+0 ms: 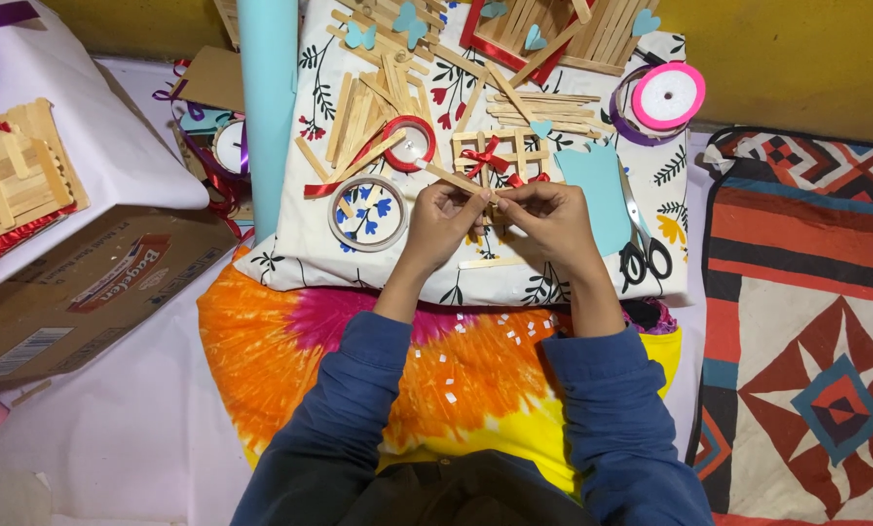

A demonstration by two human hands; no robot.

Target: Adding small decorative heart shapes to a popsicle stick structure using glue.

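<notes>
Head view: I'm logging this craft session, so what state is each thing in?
Left hand: pinching a wooden craft stick.
Right hand: fingertips on the same stick.
Scissors: closed, lying flat.
Pink ribbon spool: wound, lying flat.
Light blue paper roll: rolled up.
Cardboard box: lying on its side.

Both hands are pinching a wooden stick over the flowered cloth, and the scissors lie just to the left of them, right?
Not quite. The head view shows the scissors to the right of the hands, beside the blue card. The rest holds: the left hand and right hand pinch a wooden stick over the flowered cloth.
</notes>
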